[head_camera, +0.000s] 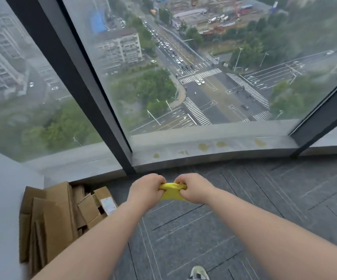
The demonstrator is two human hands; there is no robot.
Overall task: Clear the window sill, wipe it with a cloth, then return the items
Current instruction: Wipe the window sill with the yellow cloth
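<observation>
Both hands grasp the yellow cloth (172, 191), left hand (145, 190) and right hand (197, 187) bunching its ends above the floor, short of the sill (214, 150). Judged best: fold it flat, then press along the sill through the yellowish stains (204, 146).

A high-rise office interior: floor-to-ceiling glass (204, 67) in dark frames (94, 93) overlooks a city intersection far below, with grey carpet tiles (264, 199) underfoot and flattened cardboard boxes (62, 215) stacked beside a low grey sill (214, 146).
</observation>
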